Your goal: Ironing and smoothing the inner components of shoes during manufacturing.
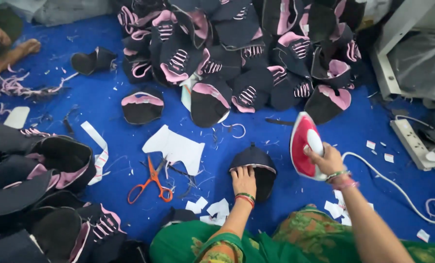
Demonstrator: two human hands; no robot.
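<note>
The left hand [244,180] lay flat, fingers spread, pressing down on a dark shoe upper [253,165] with a pale pink edge, which rested on the blue floor cloth [105,104] just in front of the person's knees. The right hand [326,160] was wrapped tight around the white handle of a red and white iron [303,146], held tilted and clear of the cloth, just to the right of that upper. A white cord [388,178] ran from the iron across the cloth toward a white power strip [412,142] at the right edge.

Left of the held upper lay orange-handled scissors [150,182], blades partly open, and beside them a white paper pattern [175,147] cut with curved edges. Small white paper scraps [216,208] and thread clippings were scattered about the wrists. A white strip [96,151] curled on the cloth further left.

Behind, well apart from the hands, rose a large heap of finished uppers [237,48], black fabric with pink lining and striped lace panels, soft and domed in shape. Two single uppers [142,105] sat loose before the heap. A second stack of dark uppers [42,195] filled the lower left corner. Another person's bare foot [25,48] showed at the top left. The person's green patterned garment [295,234] covered the lap below.
</note>
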